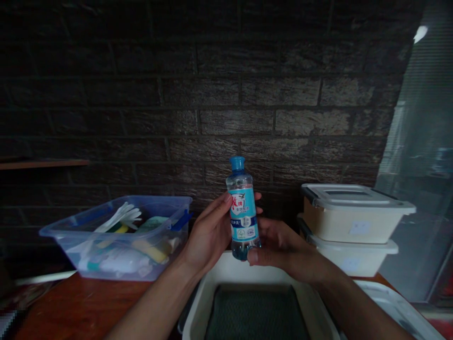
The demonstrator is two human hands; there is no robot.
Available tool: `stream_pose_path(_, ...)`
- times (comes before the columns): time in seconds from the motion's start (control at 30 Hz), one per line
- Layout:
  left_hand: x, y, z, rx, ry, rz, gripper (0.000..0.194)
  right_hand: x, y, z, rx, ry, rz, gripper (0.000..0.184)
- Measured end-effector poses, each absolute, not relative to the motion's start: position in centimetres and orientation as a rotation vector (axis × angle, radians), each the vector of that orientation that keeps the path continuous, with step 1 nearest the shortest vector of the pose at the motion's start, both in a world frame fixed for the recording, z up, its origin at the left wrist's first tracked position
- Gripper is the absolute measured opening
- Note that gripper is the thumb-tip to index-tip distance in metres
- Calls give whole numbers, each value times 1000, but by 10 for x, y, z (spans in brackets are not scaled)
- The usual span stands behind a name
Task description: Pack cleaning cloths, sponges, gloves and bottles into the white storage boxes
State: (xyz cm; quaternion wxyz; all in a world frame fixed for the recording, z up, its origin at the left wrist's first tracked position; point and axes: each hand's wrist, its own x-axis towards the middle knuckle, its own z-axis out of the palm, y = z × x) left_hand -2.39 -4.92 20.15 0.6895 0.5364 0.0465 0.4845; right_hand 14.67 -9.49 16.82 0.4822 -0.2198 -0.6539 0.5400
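Note:
Upright in front of me is a clear dish soap bottle (pixel 242 215) with a blue cap and a light-blue printed label. My left hand (pixel 214 226) is closed around its left side, fingertips showing past the right edge. Low on the right, my right hand (pixel 279 245) grips the bottle near its base, thumb at the front. Below the bottle stands a white storage bin (pixel 198 309) with a dark green textured item (pixel 256 314) inside; the item's kind is unclear.
To the left, a clear blue-tinted tub (pixel 67 230) holds white gloves (pixel 123 215), a white bottle and yellow items. Two lidded white boxes (pixel 357 222) are stacked at right, near a loose white lid (pixel 392 302). A dark brick wall (pixel 219 94) rises behind the wooden table (pixel 88 307).

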Motion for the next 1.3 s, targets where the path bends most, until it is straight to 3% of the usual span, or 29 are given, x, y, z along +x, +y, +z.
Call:
stream_pose_path(0.2,-28,-46,203,1247,85,1046,35,151,-92,166,-494,-1647,1282,39)
stream_pose_path(0.63,-28,-43,204,1396,-43,928,52,159,-95,163,-195,-1507,1552,43)
stream_pose_path(1.03,-31,-41,198,1520,-99,756,66,164,-95,164,-174,-1533,1516,44)
stream_pose_path(1.17,-29,-42,199,1542,-147,740,65,165,-94,163,-201,-1569,1455,44)
stream_pose_path(1.3,-26,-44,196,1582,-60,797,51,162,-91,165,-302,-1614,1316,39)
